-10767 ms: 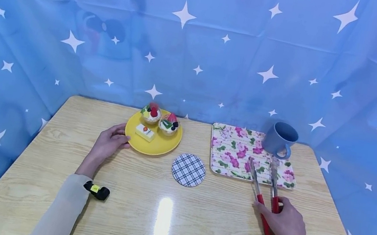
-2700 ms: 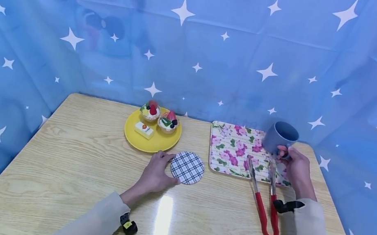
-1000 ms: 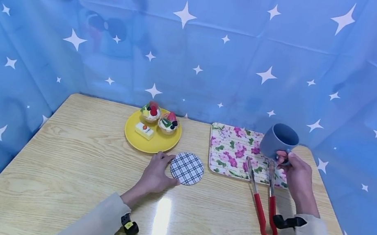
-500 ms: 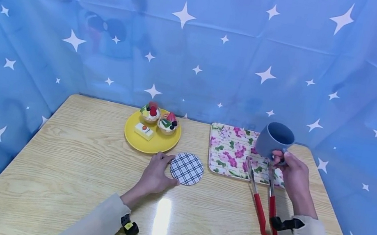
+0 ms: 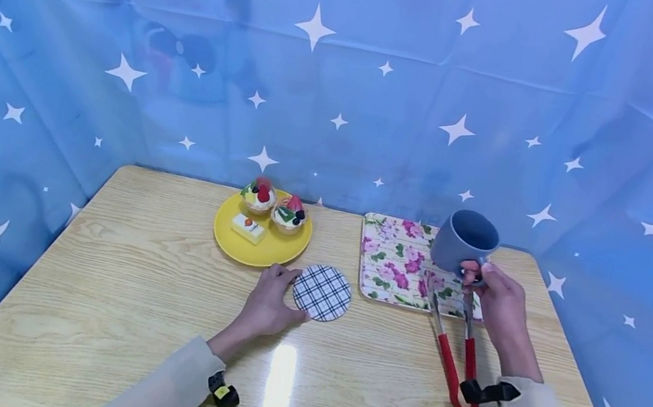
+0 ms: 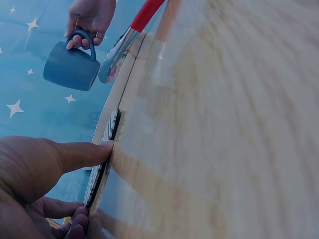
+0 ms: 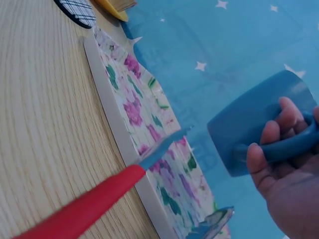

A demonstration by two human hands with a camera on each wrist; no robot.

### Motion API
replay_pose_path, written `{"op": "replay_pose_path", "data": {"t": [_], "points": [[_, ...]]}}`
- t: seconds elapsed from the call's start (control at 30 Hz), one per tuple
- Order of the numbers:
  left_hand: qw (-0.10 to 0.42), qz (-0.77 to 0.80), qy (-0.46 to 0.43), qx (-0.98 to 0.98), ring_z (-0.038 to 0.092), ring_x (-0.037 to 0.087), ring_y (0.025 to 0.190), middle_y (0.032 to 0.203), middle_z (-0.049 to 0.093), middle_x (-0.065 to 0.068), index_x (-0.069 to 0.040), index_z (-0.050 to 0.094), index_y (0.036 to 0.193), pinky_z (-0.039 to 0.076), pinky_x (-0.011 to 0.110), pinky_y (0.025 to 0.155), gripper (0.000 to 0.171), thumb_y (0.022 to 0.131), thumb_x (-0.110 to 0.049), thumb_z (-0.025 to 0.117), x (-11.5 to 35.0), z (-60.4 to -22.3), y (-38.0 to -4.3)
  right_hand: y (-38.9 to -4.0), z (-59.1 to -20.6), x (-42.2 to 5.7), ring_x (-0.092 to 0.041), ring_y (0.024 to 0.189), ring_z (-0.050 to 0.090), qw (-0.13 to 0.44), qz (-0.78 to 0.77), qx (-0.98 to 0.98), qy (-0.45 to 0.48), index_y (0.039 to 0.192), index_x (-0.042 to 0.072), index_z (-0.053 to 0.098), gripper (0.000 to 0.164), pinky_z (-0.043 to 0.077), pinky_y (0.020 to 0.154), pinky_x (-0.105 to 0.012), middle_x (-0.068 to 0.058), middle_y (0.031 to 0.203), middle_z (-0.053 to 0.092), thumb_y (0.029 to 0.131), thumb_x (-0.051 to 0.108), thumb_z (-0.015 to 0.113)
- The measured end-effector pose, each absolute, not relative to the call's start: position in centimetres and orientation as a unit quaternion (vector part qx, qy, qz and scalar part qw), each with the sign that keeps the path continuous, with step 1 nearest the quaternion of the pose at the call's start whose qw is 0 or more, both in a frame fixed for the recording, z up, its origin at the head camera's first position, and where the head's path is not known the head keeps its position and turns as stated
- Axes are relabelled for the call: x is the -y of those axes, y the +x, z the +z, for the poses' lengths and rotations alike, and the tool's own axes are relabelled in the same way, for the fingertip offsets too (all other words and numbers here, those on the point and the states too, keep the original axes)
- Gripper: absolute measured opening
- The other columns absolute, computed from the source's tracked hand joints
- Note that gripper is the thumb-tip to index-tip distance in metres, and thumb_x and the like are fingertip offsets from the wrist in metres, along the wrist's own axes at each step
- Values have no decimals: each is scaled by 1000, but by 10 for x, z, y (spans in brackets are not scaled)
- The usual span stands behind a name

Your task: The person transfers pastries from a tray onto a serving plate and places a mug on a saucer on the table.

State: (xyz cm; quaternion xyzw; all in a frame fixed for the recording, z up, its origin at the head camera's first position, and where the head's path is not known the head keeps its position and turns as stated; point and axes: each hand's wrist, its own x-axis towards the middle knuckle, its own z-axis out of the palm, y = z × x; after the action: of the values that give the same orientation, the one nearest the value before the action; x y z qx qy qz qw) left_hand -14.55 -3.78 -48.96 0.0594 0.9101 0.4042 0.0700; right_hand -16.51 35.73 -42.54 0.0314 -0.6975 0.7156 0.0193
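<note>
My right hand (image 5: 500,305) grips a blue-grey mug (image 5: 456,243) by its handle. In the right wrist view, curled fingers wrap the handle, and the mug (image 7: 264,119) is raised above the floral tray (image 5: 385,260). My left hand (image 5: 271,302) holds the round checked coaster (image 5: 322,293) at its left edge, thumb near the front and fingertips farther back. From the left wrist, the coaster (image 6: 102,164) looks edge-on, flat on the table, with the thumb on its rim. Red-handled tongs (image 5: 449,368) lie spread below the mug, their metal tips over the tray.
A yellow plate (image 5: 256,255) beyond the left hand bears two fruit tarts (image 5: 288,215) and a small cake slice (image 5: 248,228). The wooden table (image 5: 107,311) backs onto a blue starry curtain (image 5: 377,133). The right forearm passes beside the tongs.
The right hand let go of the tongs earlier, took the mug's handle and lifted it off the tray, drifting left. The left hand moved from the plate to the coaster and has stayed there.
</note>
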Motion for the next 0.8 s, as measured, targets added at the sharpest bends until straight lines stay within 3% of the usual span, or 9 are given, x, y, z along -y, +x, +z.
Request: {"op": "replay_pose_path", "data": {"t": [0.2,0.8], "points": [[73,407,59,-908,50,28,122,134,48,15,-4,51,149,55,47,108,84,77,-25,91,37,-489,-145,-162,-424,-350,-15,97,49,17,702,711,30,122,-10,62,50,53,82,-23,2,96,59,111,36,45],[68,417,59,-905,49,30,125,136,49,15,-5,53,147,53,48,109,82,77,-23,92,39,-489,-144,-160,-424,-324,-14,94,55,15,724,682,105,118,-13,64,44,55,83,-24,0,94,65,112,25,42]]}}
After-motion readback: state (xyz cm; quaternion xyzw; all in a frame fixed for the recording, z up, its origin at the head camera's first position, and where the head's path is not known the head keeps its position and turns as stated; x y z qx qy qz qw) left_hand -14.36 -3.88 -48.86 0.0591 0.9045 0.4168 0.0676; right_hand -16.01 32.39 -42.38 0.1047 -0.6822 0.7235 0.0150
